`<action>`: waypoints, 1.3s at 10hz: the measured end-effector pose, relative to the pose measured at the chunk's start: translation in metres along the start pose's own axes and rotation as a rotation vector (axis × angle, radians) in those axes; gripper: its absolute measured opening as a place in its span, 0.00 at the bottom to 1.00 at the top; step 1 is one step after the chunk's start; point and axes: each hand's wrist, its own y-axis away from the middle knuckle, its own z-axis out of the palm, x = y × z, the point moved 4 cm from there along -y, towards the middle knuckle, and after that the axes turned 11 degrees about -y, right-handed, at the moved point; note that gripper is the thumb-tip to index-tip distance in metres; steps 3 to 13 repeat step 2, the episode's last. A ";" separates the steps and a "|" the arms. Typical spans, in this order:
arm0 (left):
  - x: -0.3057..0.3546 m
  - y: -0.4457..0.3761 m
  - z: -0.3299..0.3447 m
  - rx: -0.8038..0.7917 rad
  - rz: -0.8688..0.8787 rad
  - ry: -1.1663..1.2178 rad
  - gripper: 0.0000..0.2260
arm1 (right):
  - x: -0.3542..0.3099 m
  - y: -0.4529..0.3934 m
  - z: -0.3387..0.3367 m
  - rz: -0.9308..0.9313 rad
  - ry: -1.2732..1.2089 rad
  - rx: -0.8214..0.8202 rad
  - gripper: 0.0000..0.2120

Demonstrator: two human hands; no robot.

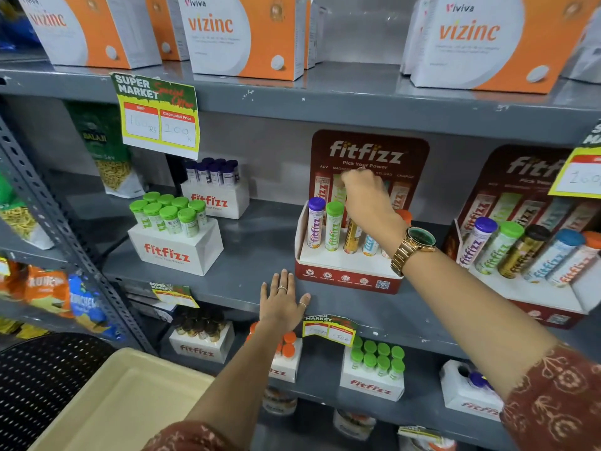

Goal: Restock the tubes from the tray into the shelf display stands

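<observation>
A red fitfizz display stand [344, 271] sits on the middle shelf. It holds a purple-capped tube [315, 222], a green-capped tube [333, 226], a gold tube [352, 237], a blue tube [369, 245] and an orange-capped one [404, 214]. My right hand [367, 200] is closed over the top of the gold tube, hiding its cap. My left hand [281, 304] lies flat on the shelf's front edge, fingers spread, holding nothing. The cream tray [130, 402] at the bottom left shows no tubes in its visible part.
A second red stand [536, 294] with several tubes is at the right. White stands with green-capped tubes [175, 252] and dark purple-capped tubes [216, 200] are at the left. More white stands fill the lower shelf [372, 382]. Vizinc boxes [244, 34] sit above. A black perforated surface [42, 379] lies beside the tray.
</observation>
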 end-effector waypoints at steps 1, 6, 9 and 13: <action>0.000 0.004 -0.011 -0.013 0.016 0.088 0.29 | 0.002 0.018 -0.010 -0.018 -0.043 0.043 0.14; 0.001 0.018 -0.043 0.231 0.054 0.237 0.23 | 0.009 0.043 -0.018 0.007 -0.062 0.131 0.13; 0.001 0.018 -0.043 0.231 0.054 0.237 0.23 | 0.009 0.043 -0.018 0.007 -0.062 0.131 0.13; 0.001 0.018 -0.043 0.231 0.054 0.237 0.23 | 0.009 0.043 -0.018 0.007 -0.062 0.131 0.13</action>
